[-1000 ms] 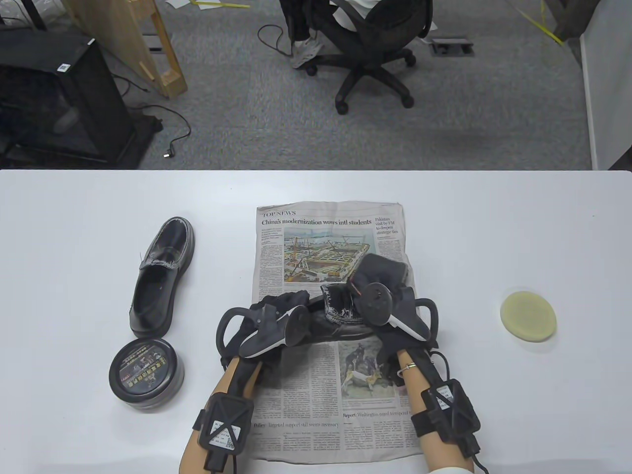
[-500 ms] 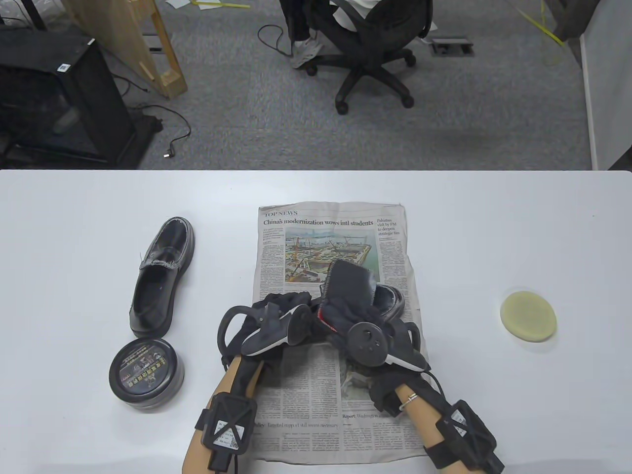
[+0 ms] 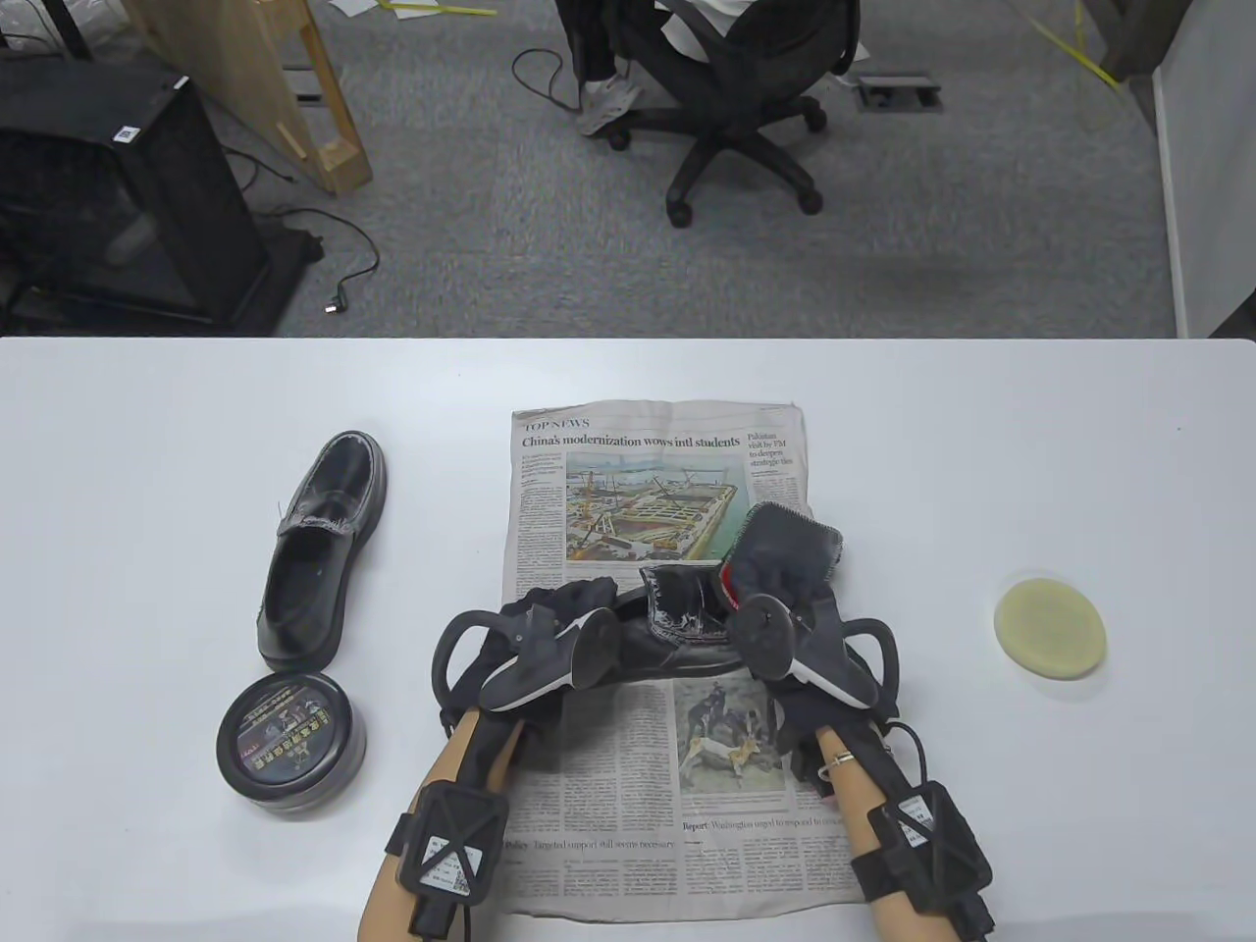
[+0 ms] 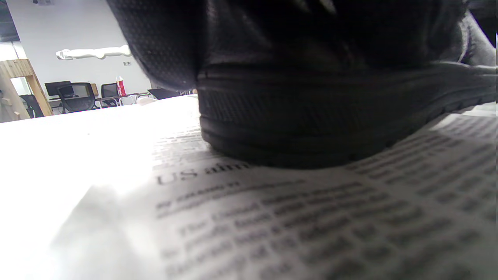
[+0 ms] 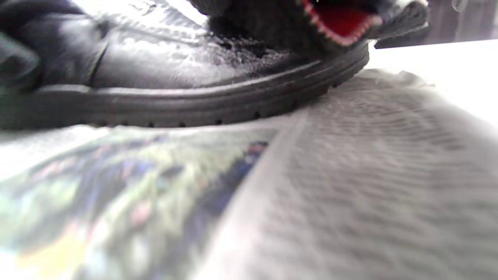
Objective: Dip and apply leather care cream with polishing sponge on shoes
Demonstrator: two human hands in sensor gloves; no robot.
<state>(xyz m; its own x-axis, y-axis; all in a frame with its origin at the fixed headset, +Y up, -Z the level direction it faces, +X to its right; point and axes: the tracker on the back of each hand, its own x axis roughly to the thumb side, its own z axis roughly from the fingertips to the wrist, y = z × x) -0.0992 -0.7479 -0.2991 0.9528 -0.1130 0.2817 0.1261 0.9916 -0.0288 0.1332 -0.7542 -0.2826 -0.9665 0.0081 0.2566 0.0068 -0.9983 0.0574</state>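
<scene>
A black leather shoe (image 3: 677,643) lies across the newspaper (image 3: 628,785), toe to the right. My left hand (image 3: 561,603) grips its heel end, and the shoe's sole fills the left wrist view (image 4: 311,116). My right hand (image 3: 770,584) holds a dark polishing cloth (image 3: 793,542) with a red inner edge and presses it on the toe. The cloth (image 5: 338,19) sits on the wet-looking toe (image 5: 175,74) in the right wrist view. The round yellow sponge (image 3: 1050,628) lies untouched at the right. The cream tin (image 3: 291,731) stands lidded at the left.
A second black shoe (image 3: 319,554) lies on the white table (image 3: 147,442) left of the newspaper, just beyond the tin. An office chair (image 3: 736,88) and a black cabinet (image 3: 118,196) stand on the floor past the table's far edge.
My right hand drew the cloth left and toward me over the shoe's upper, then pushed it back out to the right onto the toe. The left hand and shoe stayed put.
</scene>
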